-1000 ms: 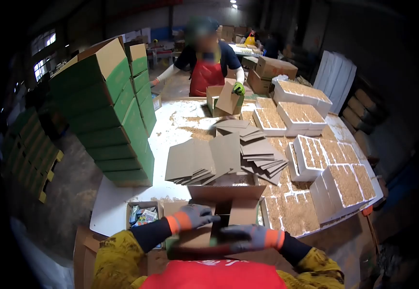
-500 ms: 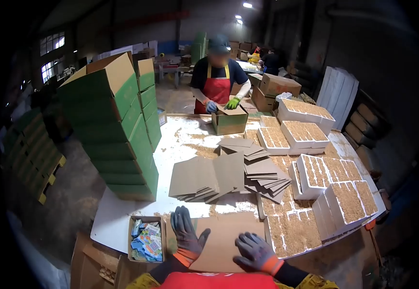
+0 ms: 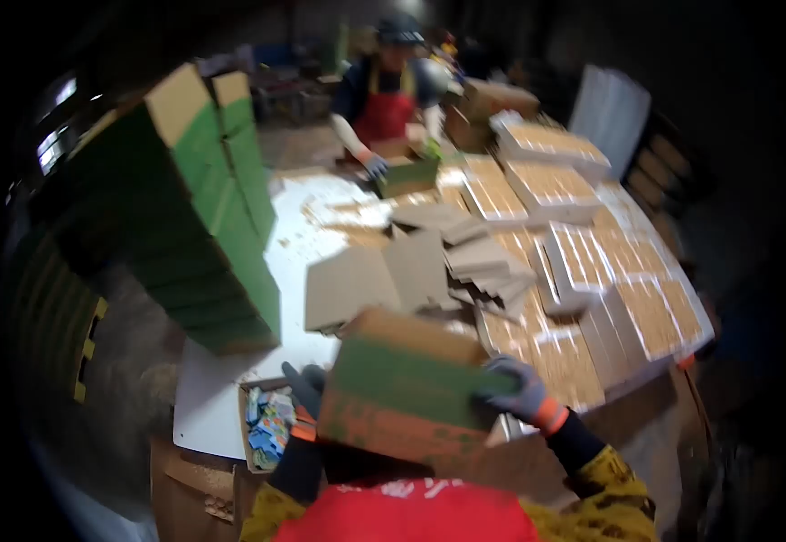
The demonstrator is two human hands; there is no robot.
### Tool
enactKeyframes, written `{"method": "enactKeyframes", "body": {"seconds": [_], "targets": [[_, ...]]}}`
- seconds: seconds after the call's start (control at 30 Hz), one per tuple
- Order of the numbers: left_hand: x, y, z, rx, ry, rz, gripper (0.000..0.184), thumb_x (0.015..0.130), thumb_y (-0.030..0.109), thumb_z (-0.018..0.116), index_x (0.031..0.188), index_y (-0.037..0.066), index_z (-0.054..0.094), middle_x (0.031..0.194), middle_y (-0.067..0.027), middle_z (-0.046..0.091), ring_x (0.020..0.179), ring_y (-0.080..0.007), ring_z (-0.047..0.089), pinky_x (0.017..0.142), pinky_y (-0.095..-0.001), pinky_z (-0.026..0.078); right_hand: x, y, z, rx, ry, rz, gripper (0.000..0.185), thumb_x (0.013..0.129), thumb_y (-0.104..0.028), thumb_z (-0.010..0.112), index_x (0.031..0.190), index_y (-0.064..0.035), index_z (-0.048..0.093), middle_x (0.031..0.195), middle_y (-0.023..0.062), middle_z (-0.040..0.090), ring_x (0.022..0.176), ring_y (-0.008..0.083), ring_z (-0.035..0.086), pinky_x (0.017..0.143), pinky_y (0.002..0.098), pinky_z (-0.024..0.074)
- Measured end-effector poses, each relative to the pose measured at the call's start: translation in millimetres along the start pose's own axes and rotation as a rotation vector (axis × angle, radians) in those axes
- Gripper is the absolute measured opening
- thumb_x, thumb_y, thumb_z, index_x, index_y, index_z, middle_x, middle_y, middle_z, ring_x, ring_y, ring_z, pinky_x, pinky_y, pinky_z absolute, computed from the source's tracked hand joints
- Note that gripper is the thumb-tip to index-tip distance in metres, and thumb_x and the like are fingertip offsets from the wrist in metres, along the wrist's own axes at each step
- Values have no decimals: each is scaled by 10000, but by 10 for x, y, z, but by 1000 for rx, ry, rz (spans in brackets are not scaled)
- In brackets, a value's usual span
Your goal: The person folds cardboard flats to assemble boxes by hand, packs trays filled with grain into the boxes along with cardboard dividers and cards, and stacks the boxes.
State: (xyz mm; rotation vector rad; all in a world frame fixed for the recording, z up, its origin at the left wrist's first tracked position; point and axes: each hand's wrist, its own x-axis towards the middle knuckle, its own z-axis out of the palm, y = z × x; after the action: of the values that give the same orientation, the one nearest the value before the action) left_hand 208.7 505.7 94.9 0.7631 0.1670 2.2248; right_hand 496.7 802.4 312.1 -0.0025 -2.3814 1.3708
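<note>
A brown cardboard box [image 3: 402, 384] with a green band is tilted up in front of me, blurred by motion. My right hand [image 3: 521, 390], in a grey glove with an orange cuff, grips its right side, fingers over the green band. On the opposite side my left hand [image 3: 305, 388] presses against the box; part of that hand is hidden behind it. Just beyond the box lie loose flat cardboard sheets [image 3: 352, 285] in a fanned pile. Near my left hand stands a small open carton [image 3: 247, 425] of colourful packets [image 3: 271, 423].
Tall stacks of green boxes [image 3: 230, 226] rise on the left. White trays [image 3: 583, 262] filled with brown crumbly material cover the right side of the white table [image 3: 208, 397]. Across it, a co-worker [image 3: 388, 108] in a red apron handles another green box [image 3: 408, 176].
My hands were spread on the flat cardboard top; now they hold the box by its sides, raised and tilted. The co-worker's box top has opened. The view has shifted and blurred.
</note>
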Motion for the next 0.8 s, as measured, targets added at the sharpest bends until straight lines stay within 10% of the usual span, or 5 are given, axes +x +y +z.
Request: {"method": "enactKeyframes", "body": {"seconds": [0.1, 0.33, 0.43, 0.6, 0.8], "targets": [[-263, -43, 533, 928, 837, -285, 633, 993, 532, 210, 1107, 19, 561, 949, -66, 588, 713, -164, 528, 683, -298, 472, -428, 168, 664, -406, -363, -270, 269, 733, -342, 692, 828, -128, 559, 949, 76, 541, 888, 284, 507, 785, 384, 434], [-86, 198, 615, 2229, -167, -523, 339, 932, 85, 429, 1250, 8, 515, 1387, -230, 406, 1249, -369, 433, 1015, -399, 388, -1294, 266, 757, -100, 522, 310, 682, 842, -115, 624, 1439, -57, 299, 1478, 150, 306, 1299, 282, 378, 1083, 400, 301], [-127, 22, 843, 2264, 41, -579, 354, 901, 63, 439, 1248, 37, 506, 1402, -283, 352, 1263, -419, 398, 1028, -424, 377, -1926, 1380, 469, -124, 1437, 629, 701, 895, -207, 590, 1447, 16, 220, 1463, 218, 296, 1350, 303, 311, 1116, 389, 235], [43, -83, 976, 2170, 240, -778, 312, 910, 74, 440, 1202, 35, 541, 1321, -267, 422, 1179, -380, 458, 971, -399, 413, -1948, 2584, 419, -512, 1176, 1179, 841, 924, -441, 549, 1463, 45, 126, 1511, 235, 189, 1386, 304, 239, 1144, 379, 165], [31, 36, 834, 2037, 221, -641, 339, 918, 139, 504, 1217, -20, 507, 1183, -189, 550, 1026, -260, 550, 890, -329, 444, -1490, 1890, 289, 284, 1607, 638, 825, 871, -192, 663, 1472, 11, 137, 1502, 165, 230, 1323, 269, 321, 1099, 375, 271]]}}
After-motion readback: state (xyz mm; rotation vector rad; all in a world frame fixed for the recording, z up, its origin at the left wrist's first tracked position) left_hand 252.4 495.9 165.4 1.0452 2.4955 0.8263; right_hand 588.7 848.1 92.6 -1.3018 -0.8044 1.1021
